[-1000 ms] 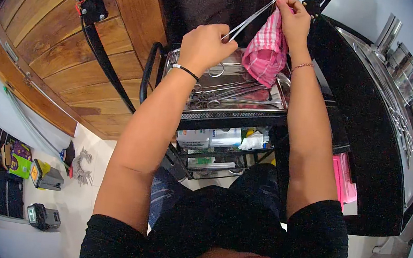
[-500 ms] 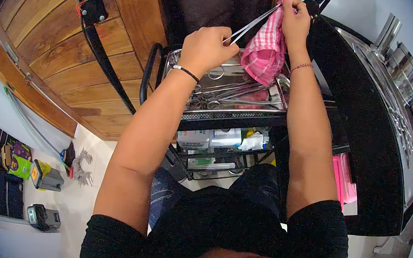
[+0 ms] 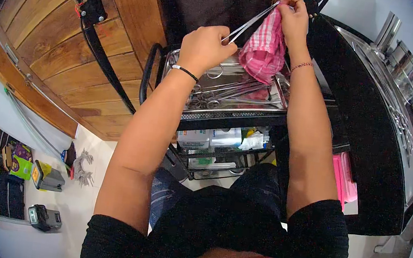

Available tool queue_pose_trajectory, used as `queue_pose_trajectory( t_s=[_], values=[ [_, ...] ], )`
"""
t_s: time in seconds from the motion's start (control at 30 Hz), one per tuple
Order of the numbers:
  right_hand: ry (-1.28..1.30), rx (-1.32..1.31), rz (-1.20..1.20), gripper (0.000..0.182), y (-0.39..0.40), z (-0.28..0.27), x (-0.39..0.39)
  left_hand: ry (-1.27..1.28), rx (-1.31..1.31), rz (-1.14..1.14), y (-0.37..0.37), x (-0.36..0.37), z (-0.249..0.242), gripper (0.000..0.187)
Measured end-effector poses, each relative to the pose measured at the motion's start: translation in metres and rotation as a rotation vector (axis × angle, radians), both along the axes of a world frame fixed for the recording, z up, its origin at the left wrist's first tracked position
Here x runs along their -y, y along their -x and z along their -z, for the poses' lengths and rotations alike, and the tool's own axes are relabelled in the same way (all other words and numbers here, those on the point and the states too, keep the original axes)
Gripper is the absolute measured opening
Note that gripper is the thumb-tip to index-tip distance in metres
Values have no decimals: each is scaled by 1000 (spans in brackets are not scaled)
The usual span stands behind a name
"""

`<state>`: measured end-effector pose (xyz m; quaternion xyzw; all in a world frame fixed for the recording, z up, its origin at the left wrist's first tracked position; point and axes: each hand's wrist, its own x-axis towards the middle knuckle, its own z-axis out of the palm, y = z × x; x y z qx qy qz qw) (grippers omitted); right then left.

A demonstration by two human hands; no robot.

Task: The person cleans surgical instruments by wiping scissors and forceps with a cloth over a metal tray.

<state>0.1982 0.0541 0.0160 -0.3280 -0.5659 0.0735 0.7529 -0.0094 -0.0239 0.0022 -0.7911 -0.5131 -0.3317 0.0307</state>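
My left hand (image 3: 206, 48) is closed around the handle end of a long metal forceps (image 3: 251, 25), which slants up and to the right. At the tip of the forceps, my right hand (image 3: 294, 18) pinches a pink and white checked cloth (image 3: 262, 45) against the metal. The cloth hangs down from those fingers over a shiny steel tray (image 3: 228, 82). Several ring-handled metal instruments (image 3: 232, 91) lie in the tray below both hands. Whether the forceps' jaws are closed is hidden by the cloth and fingers.
The tray stands on a black trolley (image 3: 218, 121) with boxes and packets (image 3: 216, 136) lower down. On the right, a black table (image 3: 369, 124) bears another tray of instruments (image 3: 403, 123) and a lidded steel container (image 3: 407, 69). A wooden door (image 3: 56, 41) is at left.
Both hands keep their holds and have barely moved. The hanging cloth has shifted slightly to the left and up.
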Motion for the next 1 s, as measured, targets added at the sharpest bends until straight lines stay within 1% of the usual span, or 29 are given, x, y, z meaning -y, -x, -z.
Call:
queue_pose_trajectory(
  t_s=[0.03,0.23,0.37,0.57,0.7,0.73,0.87,0.9,1.0],
  values=[
    [-42,-32,-35,12,0,1,-2,2,-7,-3,0,0,0,20],
    [-28,-169,-168,10,-2,0,-6,-13,-26,2,4,-1,-1,20],
    [219,17,-11,9,-11,-1,-1,33,69,56,3,-2,0,21],
    [240,-22,-102,9,-6,-1,4,32,77,29,2,-1,0,22],
    [280,160,-32,9,0,-6,14,90,174,-23,1,-3,-1,22],
    [281,160,-36,9,1,-5,14,92,173,-26,1,-4,-1,22],
    [297,400,-490,8,10,7,8,81,378,12,3,-6,-1,24],
    [297,402,-499,8,15,8,9,81,379,2,3,-6,0,24],
    [322,460,-636,9,28,11,14,81,424,73,1,-6,1,25]
  ],
)
